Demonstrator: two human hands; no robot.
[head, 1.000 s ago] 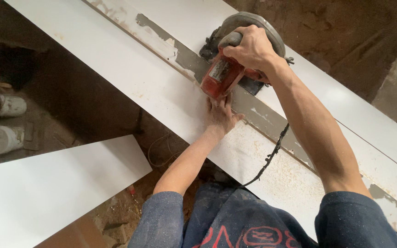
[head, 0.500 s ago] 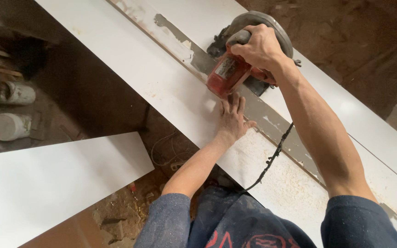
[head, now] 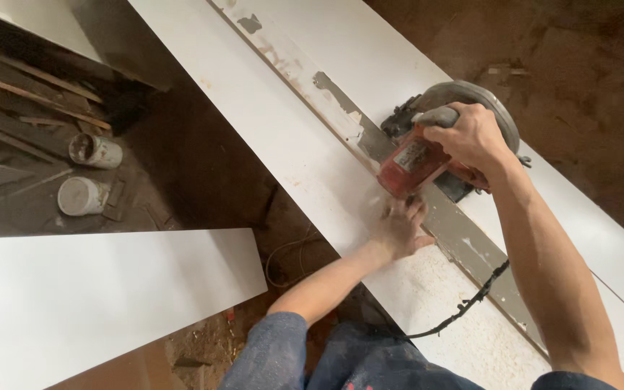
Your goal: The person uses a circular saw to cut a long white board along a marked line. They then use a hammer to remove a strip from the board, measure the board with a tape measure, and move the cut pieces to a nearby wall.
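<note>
Brown dirt floor (head: pixel 579 65) fills the background, darker toward 1 o'clock, with a long white board (head: pixel 290 144) running across it from 11 o'clock down to 4 o'clock. Along the board lies a narrow grey strip (head: pixel 464 238), patchy with white filler, and beyond it a second white board (head: pixel 391 65) follows the same line. On the strip, at about 2 o'clock from the middle of the view, sits a circular saw (head: pixel 427 155) with a red body and a grey round guard. The right hand (head: pixel 471 133) is closed around the saw's grey handle on top. The left hand (head: pixel 399 231) lies flat and open on the white board just below the saw at its 7 o'clock, fingers spread and pointing toward the red body, holding nothing. A black cord (head: pixel 464 307) trails from under the saw toward 6 o'clock across the dusty board. Both blue sleeves show at the bottom edge. At 8 o'clock a separate white panel (head: pixel 95 303) lies apart from the long board. At 9 to 10 o'clock two white cans (head: pixel 84 195) rest on their sides on the floor among thin wooden slats (head: pixel 37 90).
</note>
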